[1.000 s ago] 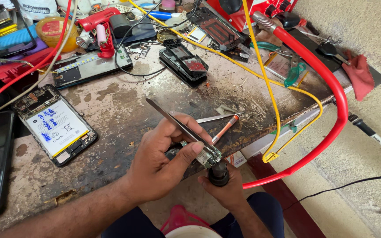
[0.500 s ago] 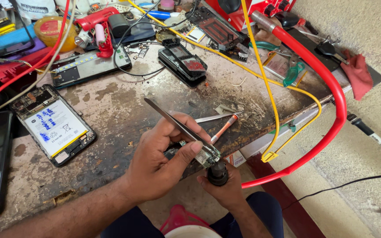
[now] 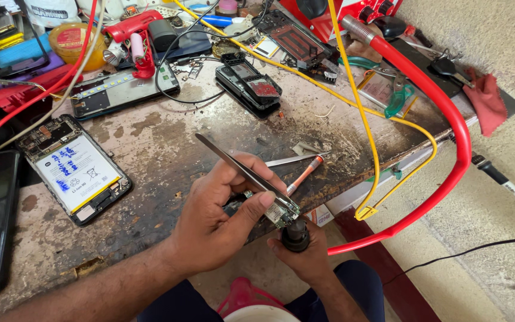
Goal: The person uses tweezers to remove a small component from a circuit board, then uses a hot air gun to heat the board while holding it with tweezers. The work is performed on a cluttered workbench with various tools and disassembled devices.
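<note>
Left hand (image 3: 216, 220) pinches slim steel tweezers (image 3: 239, 170) and a small green circuit board (image 3: 281, 211) just off the worn brown counter (image 3: 168, 149) edge; right hand (image 3: 305, 256) wraps a black round-tipped tool (image 3: 296, 234), probably a heat nozzle, under the board. Any loosening of the pinch could drop the board off the edge.
</note>
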